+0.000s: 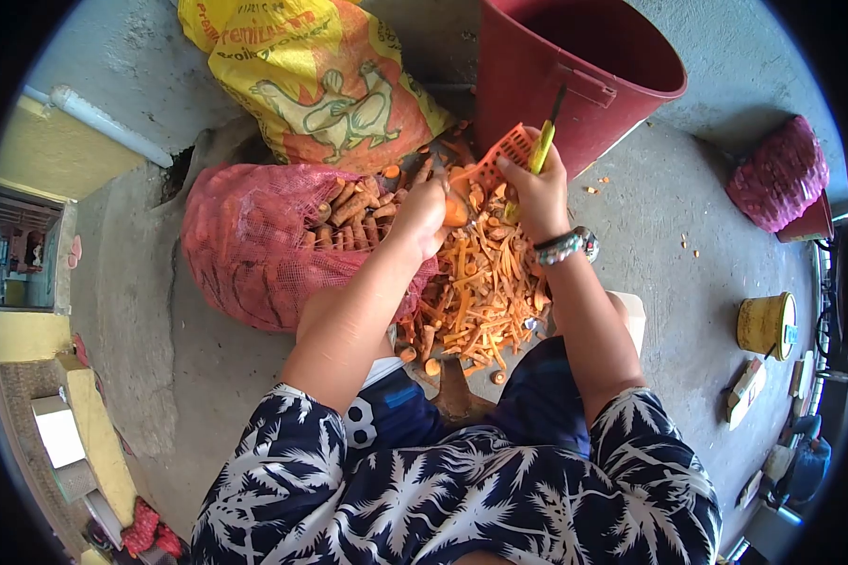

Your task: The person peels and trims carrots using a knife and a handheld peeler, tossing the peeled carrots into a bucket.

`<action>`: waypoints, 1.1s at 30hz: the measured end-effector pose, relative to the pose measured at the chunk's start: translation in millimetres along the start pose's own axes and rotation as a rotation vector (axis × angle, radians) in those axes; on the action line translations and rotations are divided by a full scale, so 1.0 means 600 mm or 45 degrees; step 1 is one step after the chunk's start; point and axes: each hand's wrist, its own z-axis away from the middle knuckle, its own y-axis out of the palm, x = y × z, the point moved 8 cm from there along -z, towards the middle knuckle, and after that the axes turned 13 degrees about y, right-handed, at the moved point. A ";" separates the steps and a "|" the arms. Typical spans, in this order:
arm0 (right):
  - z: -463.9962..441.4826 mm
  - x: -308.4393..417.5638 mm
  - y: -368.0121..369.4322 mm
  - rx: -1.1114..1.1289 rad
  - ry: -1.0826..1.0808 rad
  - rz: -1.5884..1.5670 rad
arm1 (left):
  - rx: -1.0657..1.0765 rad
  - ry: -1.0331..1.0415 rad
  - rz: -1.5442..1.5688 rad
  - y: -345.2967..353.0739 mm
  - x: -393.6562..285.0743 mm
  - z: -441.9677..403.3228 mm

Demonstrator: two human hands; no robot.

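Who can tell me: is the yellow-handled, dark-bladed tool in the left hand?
No, the right hand, with a green beaded bracelet at its wrist, grips the yellow-handled tool.

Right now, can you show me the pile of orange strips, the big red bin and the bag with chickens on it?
pile of orange strips (481, 292): head view, middle of the pile
big red bin (528, 85): head view, outer wall
bag with chickens (334, 108): head view, printed front

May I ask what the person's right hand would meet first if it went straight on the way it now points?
Past what it holds, the right hand would probably meet the outer wall of the tall, round, red plastic bin first, though one view leaves the depth unclear.
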 end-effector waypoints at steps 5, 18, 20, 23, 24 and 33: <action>-0.103 -0.029 -0.074 -0.263 -0.128 0.002 | 0.256 -0.222 -0.171 -0.010 -0.004 0.026; 0.010 0.012 0.010 -0.004 -0.196 -0.028 | -0.005 0.103 -0.367 -0.035 -0.001 -0.024; -0.020 -0.004 0.015 0.102 -0.116 0.080 | 0.032 0.144 -0.558 -0.038 -0.011 -0.020; -0.096 -0.046 -0.035 -0.061 -0.011 -0.019 | 0.367 -0.105 -0.596 -0.011 -0.014 0.021; -0.103 -0.031 -0.049 -0.172 -0.176 0.032 | 0.368 -0.108 -0.601 -0.010 -0.016 0.026; 0.033 0.005 0.007 -0.085 -0.116 -0.104 | -0.027 -0.102 -0.051 -0.019 -0.015 0.003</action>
